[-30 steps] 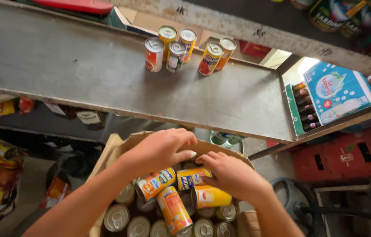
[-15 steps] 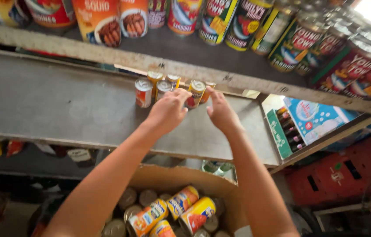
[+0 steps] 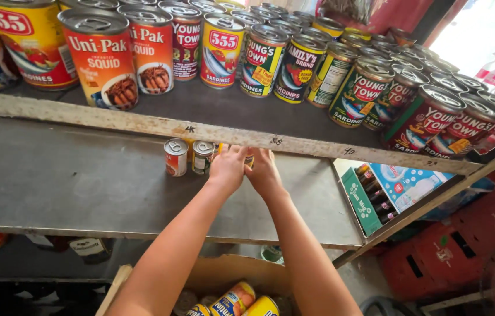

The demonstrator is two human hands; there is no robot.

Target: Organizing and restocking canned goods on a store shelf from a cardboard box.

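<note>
head view: both arms reach under the upper shelf edge to the grey metal middle shelf [image 3: 54,181]
left hand [image 3: 228,168]: fingers curled on a small yellow-and-red tin can [image 3: 249,158], mostly hidden; grip closed on it
right hand [image 3: 264,171]: touching the left, pressed to the same can; closure cannot tell
beside: two small silver-topped tins [image 3: 189,157] just left, upright
below: cardboard box of cans [image 3: 233,292]
above: rows of large sardine cans [image 3: 271,55]

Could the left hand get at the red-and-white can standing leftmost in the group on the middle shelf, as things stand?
Probably yes. The left hand is already at the can group, and the red-and-white can stands just to its left, top exposed. Only a neighbouring can lies between them; the shelf in front is bare.
</note>
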